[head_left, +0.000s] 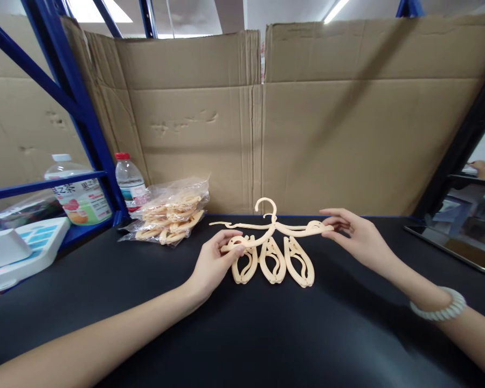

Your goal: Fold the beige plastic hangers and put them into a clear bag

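A cream folding clothes hanger (pixel 275 224), its arms spread and its hook up, is held above a black table (pixel 267 334). My left hand (pixel 214 264) pinches the left arm's end between thumb and fingers. The right arm's tip lies between the thumb and fingers of my right hand (pixel 358 237). A thin notched bar (pixel 246 226) sticks out leftward behind the hanger; how it joins is unclear. Below are three folded hangers side by side: a left one (pixel 242 269), partly covered by the held hanger, a middle one (pixel 273 267) and a right one (pixel 301 264).
Clear bags of folded hangers (pixel 172 215) lie at the back left, by a red-capped bottle (pixel 130 180). A larger bottle (pixel 84 199) stands behind a blue rack (pixel 70 102). Cardboard (pixel 331 129) walls the back. A dark glossy flat device (pixel 456 248) rests at right.
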`<state>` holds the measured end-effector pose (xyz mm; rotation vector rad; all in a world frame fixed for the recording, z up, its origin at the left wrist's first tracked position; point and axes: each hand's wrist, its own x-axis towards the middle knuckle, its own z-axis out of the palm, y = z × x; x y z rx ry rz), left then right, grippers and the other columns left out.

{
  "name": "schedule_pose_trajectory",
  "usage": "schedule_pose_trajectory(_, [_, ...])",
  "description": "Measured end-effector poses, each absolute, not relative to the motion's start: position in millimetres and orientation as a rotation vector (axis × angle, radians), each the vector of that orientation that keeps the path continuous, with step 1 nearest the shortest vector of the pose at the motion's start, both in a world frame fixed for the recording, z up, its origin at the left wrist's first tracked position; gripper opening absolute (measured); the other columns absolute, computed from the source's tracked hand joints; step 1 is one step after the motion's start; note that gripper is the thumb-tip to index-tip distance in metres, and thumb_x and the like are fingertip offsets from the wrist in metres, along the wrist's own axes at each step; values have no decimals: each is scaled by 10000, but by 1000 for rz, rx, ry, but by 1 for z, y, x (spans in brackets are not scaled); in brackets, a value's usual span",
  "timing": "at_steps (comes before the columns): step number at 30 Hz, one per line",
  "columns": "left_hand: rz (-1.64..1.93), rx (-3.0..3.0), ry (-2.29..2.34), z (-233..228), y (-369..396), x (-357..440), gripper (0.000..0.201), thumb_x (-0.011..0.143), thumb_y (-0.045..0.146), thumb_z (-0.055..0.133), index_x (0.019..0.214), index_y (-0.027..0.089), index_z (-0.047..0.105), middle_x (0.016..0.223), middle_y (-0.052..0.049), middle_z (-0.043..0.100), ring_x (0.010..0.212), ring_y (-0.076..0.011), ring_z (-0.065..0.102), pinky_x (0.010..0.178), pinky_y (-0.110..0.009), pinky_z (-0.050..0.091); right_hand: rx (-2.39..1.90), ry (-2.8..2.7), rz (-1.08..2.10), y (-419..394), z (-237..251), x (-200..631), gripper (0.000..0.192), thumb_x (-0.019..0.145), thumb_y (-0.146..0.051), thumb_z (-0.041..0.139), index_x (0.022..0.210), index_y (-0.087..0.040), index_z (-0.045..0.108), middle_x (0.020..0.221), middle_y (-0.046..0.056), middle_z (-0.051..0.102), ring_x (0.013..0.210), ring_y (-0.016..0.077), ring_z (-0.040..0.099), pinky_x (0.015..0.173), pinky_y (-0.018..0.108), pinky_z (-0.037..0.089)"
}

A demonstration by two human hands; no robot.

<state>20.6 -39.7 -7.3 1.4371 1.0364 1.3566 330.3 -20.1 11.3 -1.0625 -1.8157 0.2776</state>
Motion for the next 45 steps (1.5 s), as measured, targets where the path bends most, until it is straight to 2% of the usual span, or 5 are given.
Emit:
schedule_pose_trajectory(10, [1393, 1156, 838, 12, -50, 24, 418, 644, 224, 815, 1002, 151, 613, 840, -19, 684, 836, -133, 647, 823, -266, 530, -900, -1394, 1072, -27, 12, 320, 385, 686, -408, 780, 980, -199, 648, 891, 40, 664, 825, 160, 619, 808, 315, 516])
schedule_pose_trajectory(18, [1152, 1251, 881, 8, -70, 43, 338, 689, 299, 791, 938, 115, 655, 776, -36, 674, 671, -102, 628, 594, -174, 517, -780, -1482, 1312, -57, 8, 277, 360, 736, -341, 762, 858, -205, 452, 738, -20, 624, 624, 111, 600, 618, 260, 505])
schedule_pose_trajectory(23, [1143, 1346, 860, 14, -80, 49, 332, 674, 320, 795, 899, 120, 656, 766, -35, 680, 688, -122, 641, 580, -186, 529, -732, -1620, 1295, -68, 6, 268, 300, 812, -341, 687, 813, -205, 420, 731, -13, 633, 607, 113, 601, 590, 254, 493])
schedule_pose_trajectory(28, [1192, 1365, 938, 13, -79, 46, 354, 692, 349, 774, 923, 120, 635, 828, -67, 692, 724, -153, 656, 593, -219, 538, -678, -1921, 1299, -77, 10, 267, 145, 866, -293, 623, 958, -186, 590, 937, 38, 632, 882, 144, 602, 790, 286, 487])
schedule_pose_trajectory(45, [1136, 1640, 839, 4, -81, 47, 398, 778, 292, 690, 1143, 155, 608, 983, -87, 654, 890, -190, 620, 802, -319, 526, -657, -2095, 1349, -81, 11, 267, 292, 881, -280, 584, 1170, -236, 597, 1117, 64, 555, 977, 171, 566, 848, 331, 496])
